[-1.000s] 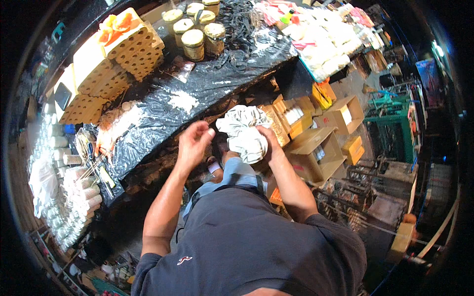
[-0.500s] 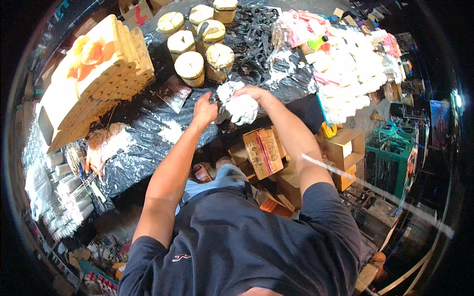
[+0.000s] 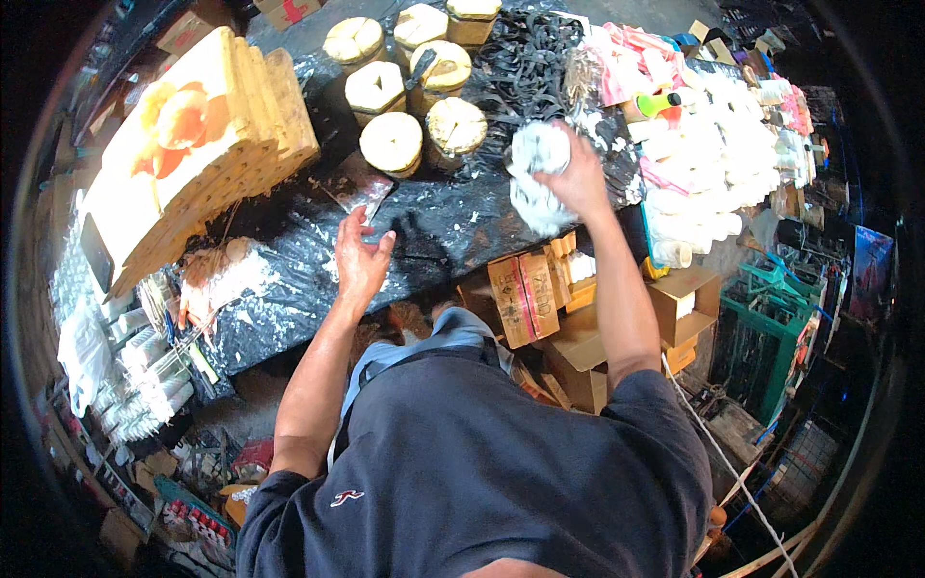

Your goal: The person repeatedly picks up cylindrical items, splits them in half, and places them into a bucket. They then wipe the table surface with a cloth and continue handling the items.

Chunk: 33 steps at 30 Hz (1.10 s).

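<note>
Fingers of right hand (image 3: 584, 181) are gripping lumpy, two-lobed white cloth-like bundle (image 3: 538, 204) over wrinkled black plastic-covered tabletop (image 3: 453, 231), contact unclear; left hand (image 3: 362, 262) is hovering, fingers standing loosely apart.

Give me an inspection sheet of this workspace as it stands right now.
Surface: black plastic sheeting, wrinkled, with white residue scattered over it.
Things in hand: white bundle, in two lobes, blurred.
Clutter: yellow-topped blocks clustered behind; tangled black strips; bright white pile at right; tan stack at left.
Hands: left hand open, holding nothing; right hand gripping the bundle.
Cables: no power cable made out; pale cord beside the right sleeve.
Surroundings: cardboard box near the front edge; green frame at far right.
</note>
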Each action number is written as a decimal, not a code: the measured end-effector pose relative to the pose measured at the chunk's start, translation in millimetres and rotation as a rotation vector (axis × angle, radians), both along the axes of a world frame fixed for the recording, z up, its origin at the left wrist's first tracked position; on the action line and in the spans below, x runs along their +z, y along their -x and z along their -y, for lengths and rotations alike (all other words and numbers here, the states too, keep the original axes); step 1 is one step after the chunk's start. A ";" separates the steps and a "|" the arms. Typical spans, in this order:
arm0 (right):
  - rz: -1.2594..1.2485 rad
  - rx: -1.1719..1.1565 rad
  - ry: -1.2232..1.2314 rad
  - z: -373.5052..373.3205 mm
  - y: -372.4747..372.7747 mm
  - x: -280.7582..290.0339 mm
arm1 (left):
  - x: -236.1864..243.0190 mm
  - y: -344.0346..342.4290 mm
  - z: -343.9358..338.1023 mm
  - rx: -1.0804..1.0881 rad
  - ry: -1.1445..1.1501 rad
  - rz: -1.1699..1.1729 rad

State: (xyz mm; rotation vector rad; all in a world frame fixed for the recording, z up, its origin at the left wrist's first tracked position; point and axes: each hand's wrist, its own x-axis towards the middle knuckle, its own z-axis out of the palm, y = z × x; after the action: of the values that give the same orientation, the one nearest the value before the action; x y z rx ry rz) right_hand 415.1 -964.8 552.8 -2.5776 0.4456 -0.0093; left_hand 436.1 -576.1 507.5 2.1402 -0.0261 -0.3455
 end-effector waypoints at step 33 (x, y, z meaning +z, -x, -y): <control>-0.158 0.137 -0.056 -496.8 -0.7 -89.8 | -43.4 67.4 -329.3 -0.511 -0.632 0.384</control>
State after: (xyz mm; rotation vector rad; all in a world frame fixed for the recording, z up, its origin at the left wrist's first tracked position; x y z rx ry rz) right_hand 415.8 -467.9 463.0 -2.5578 0.3198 0.2526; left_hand 368.8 -246.8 464.1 2.7855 -0.7867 -0.2452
